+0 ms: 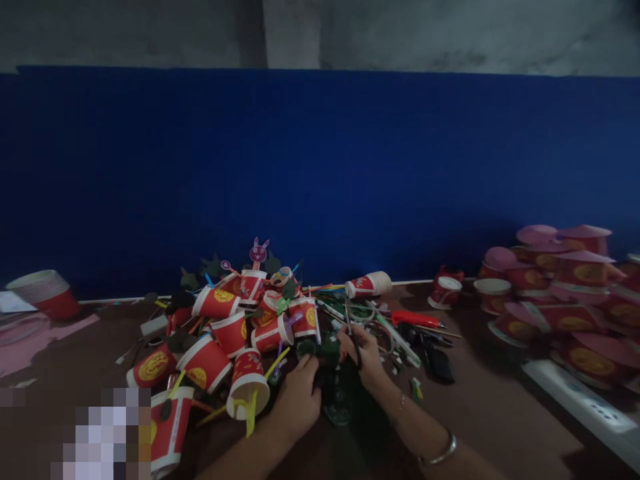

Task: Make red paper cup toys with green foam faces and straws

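Cups (230,333) block the left hand (299,399) outward, not upward.

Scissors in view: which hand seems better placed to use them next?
Probably the right: the right hand holds the scissors, blades pointing away from the wearer; the left hand, near a red cup, shows no tool.

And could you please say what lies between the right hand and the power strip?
The head view shows a black object and a small scrap between the right hand and power strip.
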`<action>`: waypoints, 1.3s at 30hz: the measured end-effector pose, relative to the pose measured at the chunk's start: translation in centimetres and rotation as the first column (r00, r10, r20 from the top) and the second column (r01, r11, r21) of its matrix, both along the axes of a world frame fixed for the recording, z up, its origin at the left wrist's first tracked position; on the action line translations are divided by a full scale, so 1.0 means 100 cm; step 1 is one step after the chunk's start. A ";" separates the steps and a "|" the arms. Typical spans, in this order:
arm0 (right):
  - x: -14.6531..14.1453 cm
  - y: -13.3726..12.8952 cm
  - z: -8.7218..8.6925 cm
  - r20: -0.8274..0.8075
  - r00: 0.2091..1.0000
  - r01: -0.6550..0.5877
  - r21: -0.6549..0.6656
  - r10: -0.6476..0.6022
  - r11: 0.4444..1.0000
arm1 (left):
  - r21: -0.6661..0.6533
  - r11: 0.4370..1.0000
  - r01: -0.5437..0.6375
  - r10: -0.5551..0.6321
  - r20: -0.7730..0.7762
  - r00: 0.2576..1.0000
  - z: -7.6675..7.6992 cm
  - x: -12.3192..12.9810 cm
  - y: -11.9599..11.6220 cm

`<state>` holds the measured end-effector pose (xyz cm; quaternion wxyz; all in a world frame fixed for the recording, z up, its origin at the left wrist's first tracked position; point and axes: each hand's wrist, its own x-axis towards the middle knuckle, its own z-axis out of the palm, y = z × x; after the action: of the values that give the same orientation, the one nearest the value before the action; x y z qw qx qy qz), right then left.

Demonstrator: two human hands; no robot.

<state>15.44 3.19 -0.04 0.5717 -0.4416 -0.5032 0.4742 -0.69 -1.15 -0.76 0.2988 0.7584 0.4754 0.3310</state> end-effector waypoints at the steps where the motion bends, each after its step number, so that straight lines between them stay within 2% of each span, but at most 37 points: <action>1: 0.000 0.000 0.001 0.000 1.000 0.015 -0.001 -0.015 1.000 | 0.005 1.000 -0.002 0.002 -0.006 1.000 0.000 0.000 -0.001; 5: -0.002 -0.001 0.001 0.002 1.000 0.027 0.020 -0.027 0.999 | -0.010 1.000 0.007 -0.008 -0.059 0.998 0.003 0.002 -0.003; 12: -0.002 -0.003 0.003 0.037 0.999 0.023 0.019 -0.024 1.000 | -0.037 0.993 0.109 -0.114 -0.186 0.976 0.018 0.003 -0.015; 17: -0.002 -0.004 0.004 0.028 1.000 0.014 0.016 -0.014 1.000 | -0.074 0.969 0.234 -0.244 -0.379 0.893 0.023 0.006 -0.024; 19: -0.002 -0.004 0.004 0.024 1.000 0.011 0.020 -0.011 1.000 | -0.106 0.965 0.240 -0.262 -0.449 0.855 0.023 0.007 -0.026; 21: -0.003 -0.004 0.004 0.025 1.000 0.010 0.030 -0.011 1.000 | -0.126 0.967 0.219 -0.253 -0.462 0.850 0.024 0.009 -0.026; 25: -0.003 -0.004 0.004 0.024 1.000 0.011 0.032 -0.012 0.999 | -0.135 0.980 0.146 -0.183 -0.327 0.927 0.022 0.011 -0.023; 28: -0.002 -0.004 0.003 0.021 1.000 0.003 0.036 -0.004 0.999 | -0.084 0.988 0.131 -0.141 -0.114 0.983 0.018 0.010 -0.018; 30: -0.001 -0.004 0.002 0.023 1.000 -0.013 0.045 0.012 0.999 | -0.038 0.996 0.078 -0.075 0.061 0.995 0.014 0.009 -0.014; 32: 0.000 -0.004 0.002 0.025 0.999 -0.044 0.044 0.043 0.998 | -0.044 0.998 -0.041 0.051 0.237 0.970 0.011 0.008 -0.008; 34: 0.000 -0.005 0.002 0.019 0.994 -0.106 0.019 0.106 0.994 | -0.097 0.982 -0.163 0.188 0.375 0.908 0.008 0.007 -0.003; 37: -0.003 -0.008 0.003 -0.028 0.971 -0.238 -0.038 0.237 0.971 | -0.167 0.946 -0.278 0.324 0.499 0.804 0.004 0.006 0.003; 39: -0.006 -0.010 0.004 -0.067 0.958 -0.281 -0.053 0.278 0.958 | -0.199 0.927 -0.317 0.373 0.547 0.750 0.002 0.007 0.004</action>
<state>14.83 2.22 0.35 0.4995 -0.3696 -0.5287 0.5783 0.06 -0.73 -0.57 0.3969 0.5068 0.5094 0.5711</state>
